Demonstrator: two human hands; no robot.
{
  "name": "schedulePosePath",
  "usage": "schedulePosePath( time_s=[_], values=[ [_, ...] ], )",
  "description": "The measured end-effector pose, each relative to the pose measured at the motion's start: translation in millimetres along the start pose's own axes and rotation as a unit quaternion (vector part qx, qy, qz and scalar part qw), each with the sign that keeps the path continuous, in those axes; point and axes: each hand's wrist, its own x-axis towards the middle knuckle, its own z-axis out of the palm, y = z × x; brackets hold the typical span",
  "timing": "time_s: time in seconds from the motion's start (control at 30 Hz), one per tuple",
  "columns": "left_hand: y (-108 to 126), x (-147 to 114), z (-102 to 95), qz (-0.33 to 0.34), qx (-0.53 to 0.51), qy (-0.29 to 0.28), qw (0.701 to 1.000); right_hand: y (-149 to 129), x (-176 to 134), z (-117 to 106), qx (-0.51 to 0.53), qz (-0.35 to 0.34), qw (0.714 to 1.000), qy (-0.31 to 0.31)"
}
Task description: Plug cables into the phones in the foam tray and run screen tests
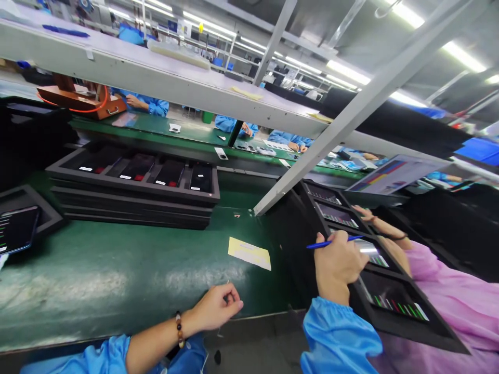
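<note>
My right hand point(338, 264) is closed around a blue pen point(318, 245) and hangs over the black foam tray point(405, 324) at the right. Dark phone screens point(399, 301) with coloured stripes and white labels lie in that tray's compartments. By the front edge of the green table, my left hand point(219, 307) has its fingers curled together. A thin pale strand shows near them, but what they hold, if anything, I cannot make out. Beyond this hand lies a yellow and white paper slip point(249, 253).
A stack of black trays point(136, 208) with phones on top stands at the back left. Another phone point(17, 228) rests in a tray at the far left. A co-worker's hand point(364, 213) and pink sleeve point(448, 275) are beside the right tray. A grey post point(312, 153) slants across.
</note>
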Motion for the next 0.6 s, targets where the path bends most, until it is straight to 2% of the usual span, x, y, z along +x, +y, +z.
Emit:
schedulePosePath(
  time_s=[0.1,0.27,0.33,0.47,0.53,0.6],
  values=[
    [0,-1,0.6,-0.002,-0.001,-0.006,1.000,18,-5,3,0.034,-0.005,0.999,0.011],
    [1,-2,1.6,-0.012,-0.003,-0.013,1.000,40,-5,9,0.155,-0.031,0.985,0.071],
    [1,-2,1.6,-0.017,0.006,-0.014,1.000,41,3,11,0.179,-0.016,0.981,0.079],
    [3,-6,-1.9,-0.020,0.013,-0.017,1.000,40,19,8,0.233,-0.007,0.971,0.052],
    [3,-11,-8.9,-0.014,0.002,0.000,1.000,37,23,2,0.270,0.012,0.961,0.052],
    [3,-20,-22.9,-0.001,-0.007,0.040,0.999,28,21,-5,0.349,0.017,0.936,0.051]
  ],
)
